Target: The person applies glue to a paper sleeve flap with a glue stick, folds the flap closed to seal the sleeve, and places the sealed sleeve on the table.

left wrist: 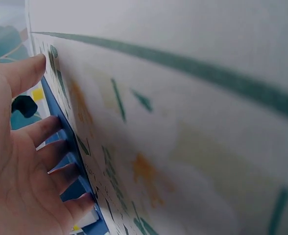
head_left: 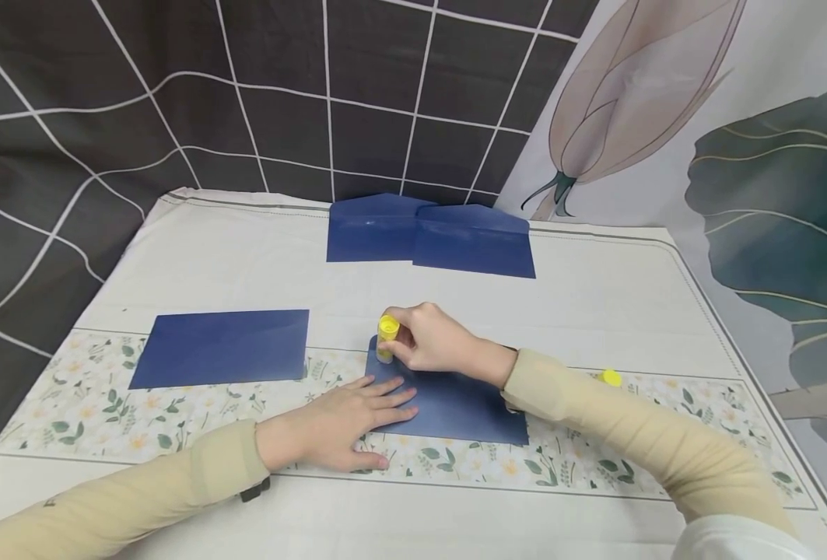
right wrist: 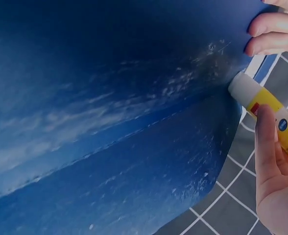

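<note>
My right hand [head_left: 430, 338] grips a yellow glue stick [head_left: 387, 336], its white end touching the dark blue envelope [head_left: 469, 404] near the upper left corner. In the right wrist view, whitish smears run along the envelope [right wrist: 149, 88] beside a crease, and the glue stick [right wrist: 266, 110] leans against it. With fingers spread, my left hand [head_left: 343, 424] rests on the envelope's left edge, its thumb on the floral cloth. The left wrist view shows this hand's palm [left wrist: 21, 171] and straight fingers. A yellow cap [head_left: 611, 378] lies apart, right of the envelope.
Another dark blue envelope [head_left: 224, 348] lies to the left on the white cloth [head_left: 245, 272] with its floral band. Two blue envelopes with raised flaps [head_left: 371, 229] overlap at the back edge, against a dark gridded curtain [head_left: 280, 101].
</note>
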`<action>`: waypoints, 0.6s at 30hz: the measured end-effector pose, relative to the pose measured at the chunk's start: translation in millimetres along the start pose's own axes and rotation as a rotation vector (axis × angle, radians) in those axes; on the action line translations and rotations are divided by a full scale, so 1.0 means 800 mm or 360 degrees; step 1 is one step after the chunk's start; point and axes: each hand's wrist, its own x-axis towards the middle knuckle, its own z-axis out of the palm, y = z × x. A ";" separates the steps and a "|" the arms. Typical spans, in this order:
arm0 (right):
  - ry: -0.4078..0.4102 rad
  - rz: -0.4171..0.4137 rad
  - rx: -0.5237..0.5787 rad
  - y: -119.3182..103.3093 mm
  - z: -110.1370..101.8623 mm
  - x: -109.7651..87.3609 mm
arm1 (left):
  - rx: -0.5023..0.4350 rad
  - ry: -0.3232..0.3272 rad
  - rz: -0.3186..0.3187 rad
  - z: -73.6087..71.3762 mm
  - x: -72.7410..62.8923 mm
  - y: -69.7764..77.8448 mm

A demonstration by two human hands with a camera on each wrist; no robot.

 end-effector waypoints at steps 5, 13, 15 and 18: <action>0.0003 0.0000 0.0020 -0.002 0.004 0.006 | 0.0019 0.0012 0.0003 0.001 -0.001 -0.001; 0.0021 -0.0023 0.0054 -0.004 0.009 0.000 | 0.0027 0.0018 -0.0002 0.001 -0.001 -0.001; 0.0019 -0.0024 0.0059 -0.005 0.008 -0.004 | 0.0025 0.0025 0.0002 0.002 -0.002 -0.001; -0.0012 0.0001 0.0055 -0.007 0.005 -0.013 | 0.0024 0.0032 0.0013 0.002 -0.002 -0.001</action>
